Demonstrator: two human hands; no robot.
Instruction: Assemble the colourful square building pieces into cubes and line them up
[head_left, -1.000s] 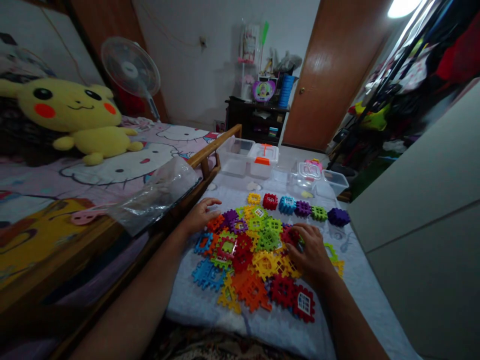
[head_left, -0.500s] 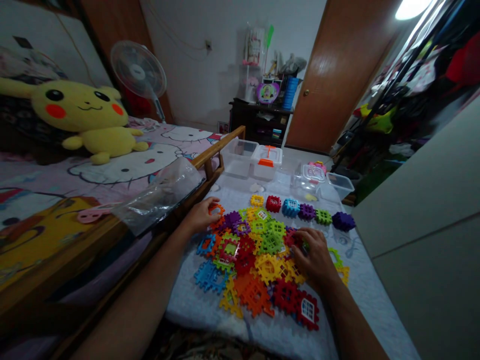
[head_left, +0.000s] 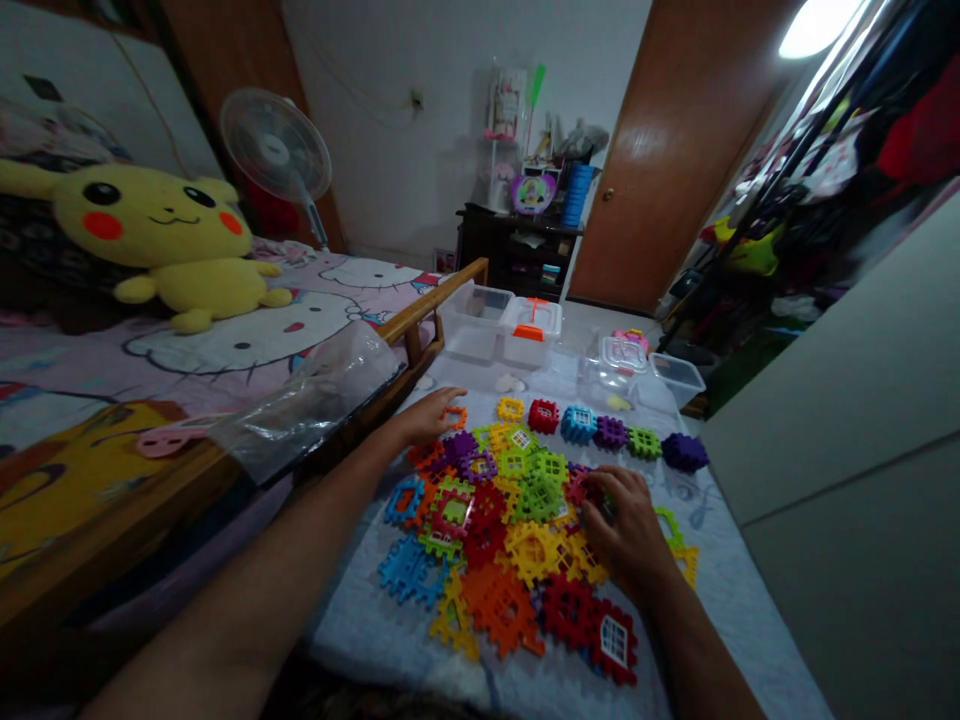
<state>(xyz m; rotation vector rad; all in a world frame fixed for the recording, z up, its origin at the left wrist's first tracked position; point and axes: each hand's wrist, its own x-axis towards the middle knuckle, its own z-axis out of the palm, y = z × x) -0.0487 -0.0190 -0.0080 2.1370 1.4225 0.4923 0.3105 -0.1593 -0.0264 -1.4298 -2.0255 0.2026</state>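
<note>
setting: a home, apparently a bedroom. evidence at left: a wooden-framed bed [head_left: 142, 510] with a cartoon-print sheet [head_left: 247, 345], a large yellow plush toy [head_left: 214, 285] and a fan [head_left: 276, 150] beyond. at far side, a dark cabinet [head_left: 487, 235] topped with small belongings [head_left: 534, 193], a wooden door [head_left: 652, 180]; at right, clothes [head_left: 922, 140] hung densely.

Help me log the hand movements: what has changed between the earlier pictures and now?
The left hand has picked up an orange piece at the far-left edge of the pile and moved it forward and rightward, toward the yellow piece. The right hand stays at the pile's right side; the row of coloured stacks is unchanged.
</note>
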